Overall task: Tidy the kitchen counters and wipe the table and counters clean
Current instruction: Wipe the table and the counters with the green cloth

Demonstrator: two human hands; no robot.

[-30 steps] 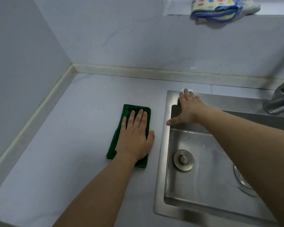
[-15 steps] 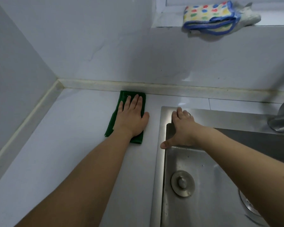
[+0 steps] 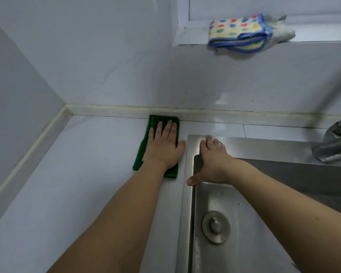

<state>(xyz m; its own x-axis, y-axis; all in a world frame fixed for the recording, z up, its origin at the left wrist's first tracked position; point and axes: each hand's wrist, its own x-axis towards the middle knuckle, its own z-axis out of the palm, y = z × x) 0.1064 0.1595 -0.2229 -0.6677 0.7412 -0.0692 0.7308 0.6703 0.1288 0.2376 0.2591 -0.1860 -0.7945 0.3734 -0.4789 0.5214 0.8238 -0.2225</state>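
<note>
Two flat hands: left hand (image 3: 164, 147) presses one green cloth (image 3: 157, 144) (folded); right hand (image 3: 212, 160) rests on sink rim (image 3: 264, 143).

The green cloth (image 3: 157, 146) is a matt, slightly fuzzy fabric, folded flat. The counter (image 3: 71, 174) is a smooth pale surface with faint marbled veining and a soft sheen. The sink (image 3: 264, 143) is brushed metal, satin on its rim and wet-spotted in the basin; its drain plug (image 3: 216, 226) is the same dull metal. The tap (image 3: 335, 142) is polished, reflective metal. The wall (image 3: 126, 66) is smooth and lightly glossy. The dotted cloth (image 3: 238, 30) on the ledge is soft fabric with blue stitched binding.
</note>
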